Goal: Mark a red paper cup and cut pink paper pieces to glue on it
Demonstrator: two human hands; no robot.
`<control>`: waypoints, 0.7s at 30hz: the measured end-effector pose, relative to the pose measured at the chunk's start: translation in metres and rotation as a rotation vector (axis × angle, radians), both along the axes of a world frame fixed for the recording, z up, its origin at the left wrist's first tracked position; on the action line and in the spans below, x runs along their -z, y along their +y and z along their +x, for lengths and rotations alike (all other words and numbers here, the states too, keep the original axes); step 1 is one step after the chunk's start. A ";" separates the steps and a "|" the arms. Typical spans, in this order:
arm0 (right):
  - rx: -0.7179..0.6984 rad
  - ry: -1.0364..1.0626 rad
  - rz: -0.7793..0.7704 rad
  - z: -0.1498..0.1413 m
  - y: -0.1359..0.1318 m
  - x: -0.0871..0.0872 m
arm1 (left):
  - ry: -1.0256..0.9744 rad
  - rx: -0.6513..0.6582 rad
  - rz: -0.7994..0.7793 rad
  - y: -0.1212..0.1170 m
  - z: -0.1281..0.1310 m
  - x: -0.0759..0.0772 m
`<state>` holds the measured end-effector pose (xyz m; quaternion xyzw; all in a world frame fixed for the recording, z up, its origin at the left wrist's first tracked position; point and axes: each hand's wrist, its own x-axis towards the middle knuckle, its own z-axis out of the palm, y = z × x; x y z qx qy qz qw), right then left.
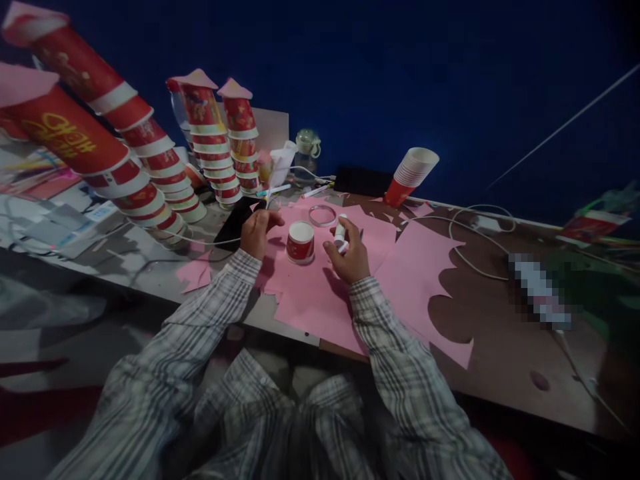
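Observation:
In the head view, my right hand [350, 255] is closed around a small white glue stick [341, 232], held upright above pink paper [320, 300]. My left hand [257, 233] hovers over the paper's left side with fingers bent together; whether anything small is in them is hidden. Between my hands a short red-and-white paper cup [301, 243] stands on the paper, apart from both. Just behind it lies a thin clear ring, like a tape roll [322, 215].
Tall towers of stacked red cups [205, 133] with pink cone tops stand on the left. A leaning cup stack [411, 175] is at the back right. Cut pink paper [430, 273], white cables [453, 230] and a pixelated object [540, 290] lie on the right.

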<state>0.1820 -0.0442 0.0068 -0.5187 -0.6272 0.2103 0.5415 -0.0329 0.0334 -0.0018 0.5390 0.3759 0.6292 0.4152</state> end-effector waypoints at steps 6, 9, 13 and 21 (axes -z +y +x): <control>0.045 -0.094 -0.021 -0.002 0.002 0.004 | 0.153 -0.098 0.031 -0.004 0.006 -0.007; 0.112 -0.147 -0.048 0.002 0.007 0.010 | 0.207 -0.125 0.000 -0.005 0.004 -0.006; 0.153 -0.284 -0.064 0.007 0.011 0.018 | 0.232 -0.207 0.032 -0.001 -0.001 -0.002; 0.250 -0.601 -0.163 0.006 0.009 0.025 | 0.631 -0.112 0.150 -0.001 -0.003 0.011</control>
